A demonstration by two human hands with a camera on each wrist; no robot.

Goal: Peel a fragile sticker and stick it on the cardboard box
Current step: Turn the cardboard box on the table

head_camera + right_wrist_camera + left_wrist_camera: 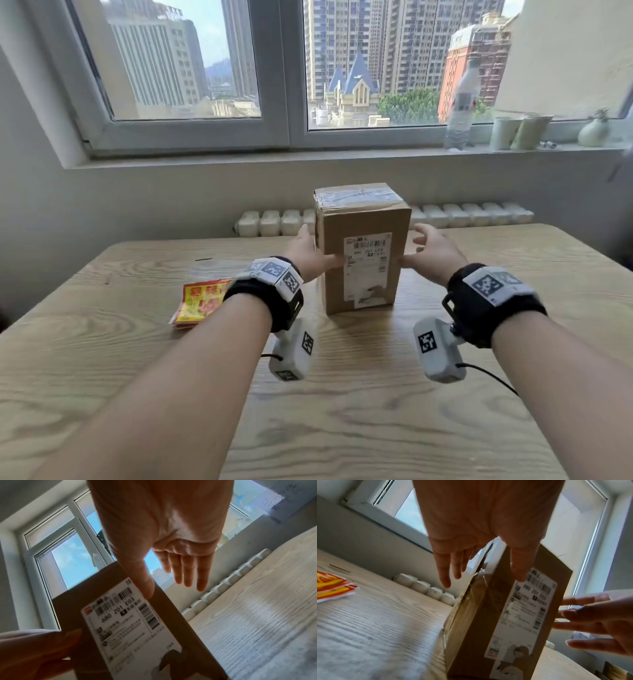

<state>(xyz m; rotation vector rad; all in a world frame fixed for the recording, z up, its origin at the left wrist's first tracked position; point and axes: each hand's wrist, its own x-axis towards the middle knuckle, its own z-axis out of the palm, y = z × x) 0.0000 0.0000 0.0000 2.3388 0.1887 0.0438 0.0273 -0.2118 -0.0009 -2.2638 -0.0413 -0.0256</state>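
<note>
A brown cardboard box point(363, 222) stands upright at the middle of the wooden table point(342, 411), with a white shipping label point(368, 267) on the face towards me. My left hand point(317, 251) is at its left side, fingers spread straight behind the edge and thumb tip on the front face point(519, 574). My right hand point(421, 248) hovers at the right side, fingers spread, thumb point(147, 588) at the front right edge. A stack of red and yellow stickers point(200, 301) lies on the table left of the box, partly hidden by my left wrist.
A radiator point(274, 222) runs behind the table's far edge. On the window sill at the right stand a plastic bottle point(460, 102), paper cups point(520, 132) and a small vase point(594, 130). Bare tabletop surrounds the box on the near and right sides.
</note>
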